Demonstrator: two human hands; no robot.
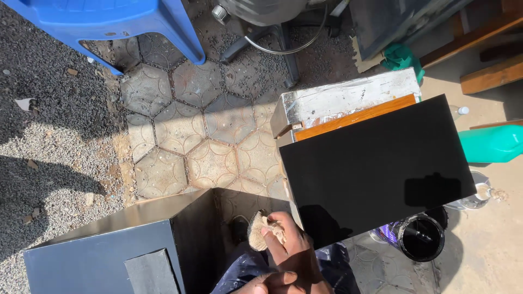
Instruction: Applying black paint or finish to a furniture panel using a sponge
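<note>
Head view: The right hand (289, 239) is gripping a beige sponge (259, 230), with the fingers clamped around it. The sponge is sitting just beside the lower left corner of the glossy black panel (376, 166) and is not clearly touching it. The left hand (267, 282) is showing only in part at the bottom edge, below the right hand; whether its fingers are apart or together cannot be told. The black panel is lying tilted across a white box (343, 98) with an orange wooden strip (354, 117) along its upper edge. A dark cabinet (125, 245) is standing left of the sponge. An open can of black paint (420, 237) is sitting under the panel's lower right edge. A green jug (493, 143) is lying to the panel's right. A blue plastic chair (114, 24) is standing far above the cabinet, on the hexagonal paving (201, 136).
</note>
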